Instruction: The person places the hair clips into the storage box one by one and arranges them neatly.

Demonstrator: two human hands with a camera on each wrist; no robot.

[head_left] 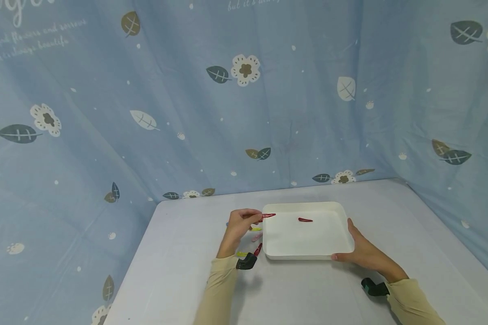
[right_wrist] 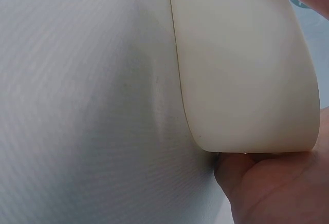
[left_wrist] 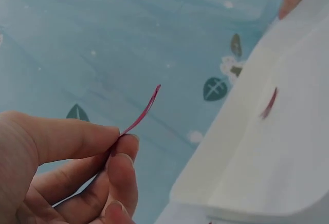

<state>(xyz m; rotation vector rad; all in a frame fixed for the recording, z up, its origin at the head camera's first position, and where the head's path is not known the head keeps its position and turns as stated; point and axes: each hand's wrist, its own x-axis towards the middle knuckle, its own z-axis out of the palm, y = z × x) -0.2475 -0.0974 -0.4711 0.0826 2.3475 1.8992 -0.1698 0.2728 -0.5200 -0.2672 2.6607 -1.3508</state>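
My left hand [head_left: 239, 228] pinches a red snap hair clip [head_left: 269, 215] between thumb and fingers, over the left rim of a white tray [head_left: 305, 241]. In the left wrist view, the held clip [left_wrist: 146, 110] looks slim and slightly bent, its tip pointing away from the fingers. Inside the tray lies another red hair clip [head_left: 305, 220]. At the tray's front right corner, my right hand [head_left: 366, 253] grips the tray, thumb on the front side and fingers along the right side. The right wrist view shows the tray's outer wall [right_wrist: 241, 70] against this hand.
Left of the tray, partly behind my left hand and wrist, lie a yellow clip [head_left: 255, 229], a pink clip [head_left: 256, 237], a red clip [head_left: 258, 249] and another yellow clip [head_left: 241, 254]. A white cloth covers the table [head_left: 179, 253]; a blue patterned curtain [head_left: 187, 149] hangs behind it.
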